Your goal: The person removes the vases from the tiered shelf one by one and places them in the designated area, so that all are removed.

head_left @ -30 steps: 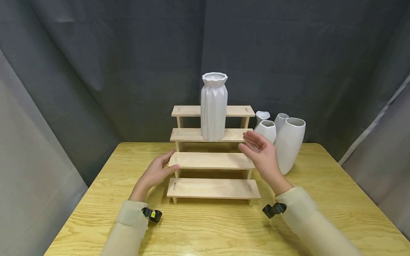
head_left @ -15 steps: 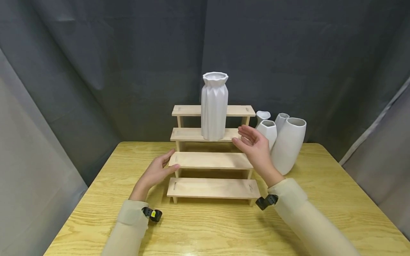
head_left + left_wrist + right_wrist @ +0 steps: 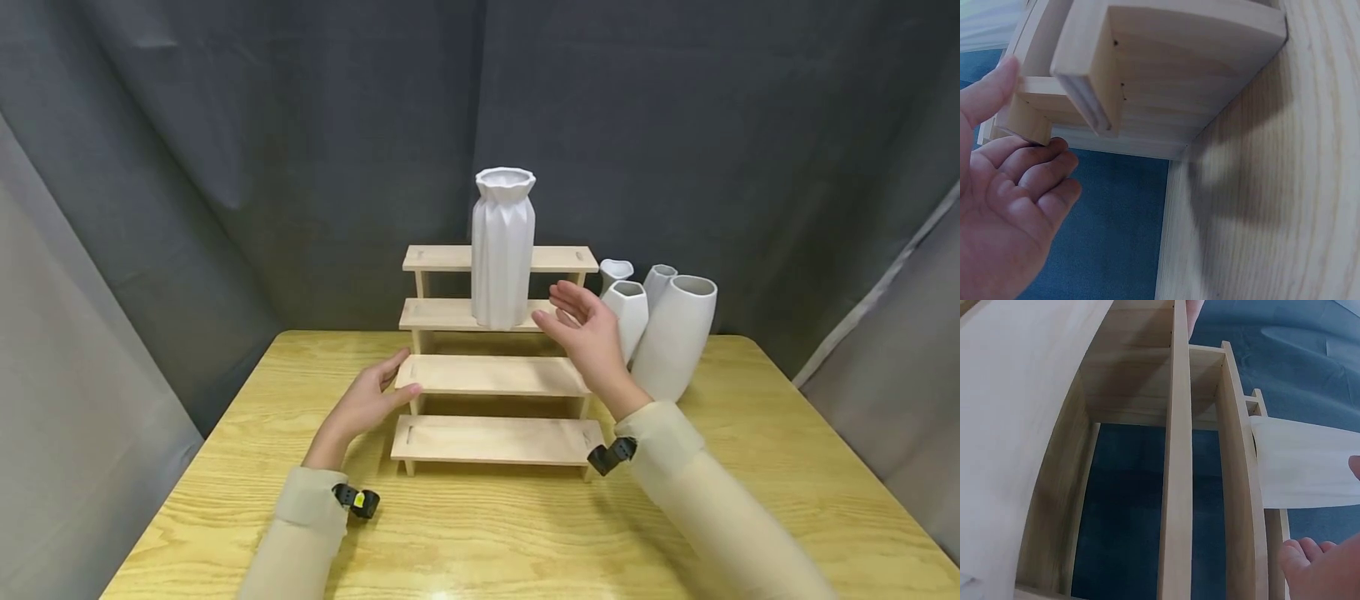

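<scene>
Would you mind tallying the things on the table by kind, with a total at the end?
White vases: 5, namely the tall pleated vase on the shelf's third step, the large rounded vase, the faceted vase and two small vases behind them.
Wooden stepped shelves: 1
Total: 6

A light wood-grain counter (image 3: 480,533) carries a four-step wooden riser shelf (image 3: 497,375) near its back edge and a cluster of white vases (image 3: 671,333) just beside it.
</scene>
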Action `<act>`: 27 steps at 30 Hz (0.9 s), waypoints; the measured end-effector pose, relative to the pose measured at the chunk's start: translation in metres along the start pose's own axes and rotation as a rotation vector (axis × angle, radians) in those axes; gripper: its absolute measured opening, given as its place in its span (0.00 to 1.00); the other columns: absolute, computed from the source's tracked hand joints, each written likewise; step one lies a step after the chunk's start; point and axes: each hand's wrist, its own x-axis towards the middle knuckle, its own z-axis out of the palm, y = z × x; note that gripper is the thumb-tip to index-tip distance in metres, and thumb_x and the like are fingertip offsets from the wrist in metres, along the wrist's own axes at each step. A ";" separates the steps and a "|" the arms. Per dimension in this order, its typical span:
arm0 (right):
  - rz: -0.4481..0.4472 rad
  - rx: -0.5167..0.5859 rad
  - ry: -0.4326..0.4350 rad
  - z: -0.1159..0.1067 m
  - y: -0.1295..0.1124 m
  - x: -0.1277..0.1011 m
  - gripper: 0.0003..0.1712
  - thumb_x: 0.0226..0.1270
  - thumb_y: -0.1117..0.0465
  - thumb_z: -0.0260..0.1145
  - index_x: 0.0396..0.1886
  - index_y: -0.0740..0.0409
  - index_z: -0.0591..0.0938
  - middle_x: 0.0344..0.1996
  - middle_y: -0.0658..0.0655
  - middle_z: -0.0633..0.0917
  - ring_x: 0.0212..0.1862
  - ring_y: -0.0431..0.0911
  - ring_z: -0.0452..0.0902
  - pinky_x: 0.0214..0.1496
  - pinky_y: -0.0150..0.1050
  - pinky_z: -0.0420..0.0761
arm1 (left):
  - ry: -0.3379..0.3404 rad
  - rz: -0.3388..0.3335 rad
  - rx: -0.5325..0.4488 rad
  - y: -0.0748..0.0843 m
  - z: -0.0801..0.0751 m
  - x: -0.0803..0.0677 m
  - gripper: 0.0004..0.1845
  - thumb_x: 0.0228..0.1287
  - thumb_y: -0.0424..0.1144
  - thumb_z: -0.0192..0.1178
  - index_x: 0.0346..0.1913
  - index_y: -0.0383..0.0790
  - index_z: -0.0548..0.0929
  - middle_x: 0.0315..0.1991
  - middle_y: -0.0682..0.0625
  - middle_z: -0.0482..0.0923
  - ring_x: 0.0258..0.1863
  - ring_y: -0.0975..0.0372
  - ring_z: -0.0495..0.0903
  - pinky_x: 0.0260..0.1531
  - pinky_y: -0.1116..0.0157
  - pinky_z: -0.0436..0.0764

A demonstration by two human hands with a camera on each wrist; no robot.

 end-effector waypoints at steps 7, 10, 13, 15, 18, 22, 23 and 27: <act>0.017 0.024 -0.014 0.007 0.003 0.008 0.39 0.59 0.61 0.76 0.68 0.65 0.71 0.62 0.61 0.77 0.65 0.52 0.71 0.68 0.40 0.69 | -0.013 -0.019 -0.008 -0.001 0.000 -0.001 0.42 0.70 0.54 0.60 0.78 0.45 0.54 0.77 0.50 0.50 0.74 0.51 0.53 0.71 0.53 0.58; 0.015 0.042 -0.014 0.010 0.003 0.011 0.40 0.59 0.62 0.76 0.68 0.66 0.70 0.62 0.61 0.76 0.66 0.55 0.69 0.69 0.41 0.68 | -0.012 -0.018 -0.011 0.000 0.000 -0.001 0.42 0.69 0.55 0.60 0.79 0.46 0.54 0.77 0.51 0.50 0.74 0.51 0.54 0.71 0.53 0.59; 0.014 0.049 -0.011 0.012 0.003 0.014 0.40 0.59 0.62 0.76 0.69 0.67 0.69 0.63 0.63 0.76 0.66 0.55 0.69 0.70 0.43 0.67 | -0.007 -0.018 -0.015 0.000 0.001 -0.001 0.42 0.68 0.56 0.60 0.78 0.46 0.55 0.77 0.51 0.50 0.74 0.51 0.54 0.71 0.53 0.59; 0.014 0.047 -0.007 0.014 0.001 0.016 0.41 0.59 0.62 0.76 0.69 0.67 0.69 0.63 0.65 0.75 0.65 0.54 0.70 0.70 0.43 0.66 | -0.010 -0.006 -0.014 0.000 0.001 0.000 0.42 0.69 0.56 0.60 0.78 0.45 0.55 0.77 0.50 0.50 0.74 0.51 0.54 0.71 0.52 0.59; 0.015 0.033 -0.007 0.016 -0.001 0.019 0.41 0.58 0.62 0.77 0.69 0.66 0.69 0.64 0.66 0.74 0.66 0.54 0.69 0.70 0.42 0.66 | -0.012 0.003 -0.012 -0.001 0.001 0.000 0.43 0.69 0.56 0.60 0.78 0.44 0.54 0.78 0.48 0.50 0.74 0.50 0.54 0.71 0.51 0.59; 0.020 0.003 -0.017 0.019 -0.005 0.024 0.43 0.57 0.60 0.78 0.70 0.67 0.69 0.64 0.64 0.74 0.66 0.54 0.69 0.70 0.41 0.66 | -0.006 -0.004 -0.010 -0.002 0.000 0.001 0.43 0.68 0.56 0.60 0.78 0.45 0.54 0.78 0.49 0.50 0.74 0.50 0.54 0.71 0.52 0.59; 0.022 -0.006 -0.018 0.020 -0.006 0.026 0.44 0.57 0.59 0.78 0.70 0.67 0.68 0.64 0.63 0.74 0.66 0.52 0.69 0.70 0.41 0.66 | -0.004 -0.004 -0.010 -0.003 0.000 0.001 0.43 0.69 0.55 0.60 0.78 0.45 0.55 0.77 0.49 0.50 0.74 0.50 0.54 0.71 0.52 0.59; 0.023 -0.027 -0.024 0.023 -0.009 0.032 0.46 0.56 0.58 0.79 0.71 0.66 0.68 0.64 0.60 0.75 0.66 0.50 0.70 0.70 0.40 0.66 | -0.001 0.004 -0.008 -0.003 -0.001 0.001 0.42 0.69 0.53 0.60 0.78 0.44 0.55 0.77 0.47 0.50 0.74 0.49 0.54 0.71 0.51 0.59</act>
